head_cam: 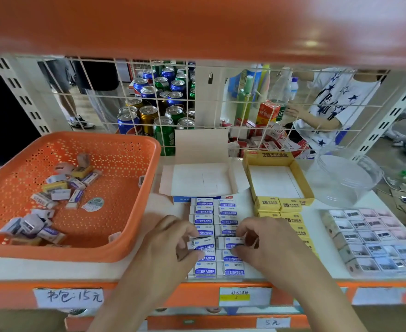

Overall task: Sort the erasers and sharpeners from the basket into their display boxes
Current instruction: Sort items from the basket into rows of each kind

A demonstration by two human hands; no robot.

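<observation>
My left hand pinches an eraser near the front of the blue rows on the shelf, in front of the open white box. My right hand curls round the next eraser (the two lie side by side). Loose erasers sit in the basket, left; the yellow box stands right of the white one.

The right hand hides some yellow erasers — the basket is cropped at left.
</observation>
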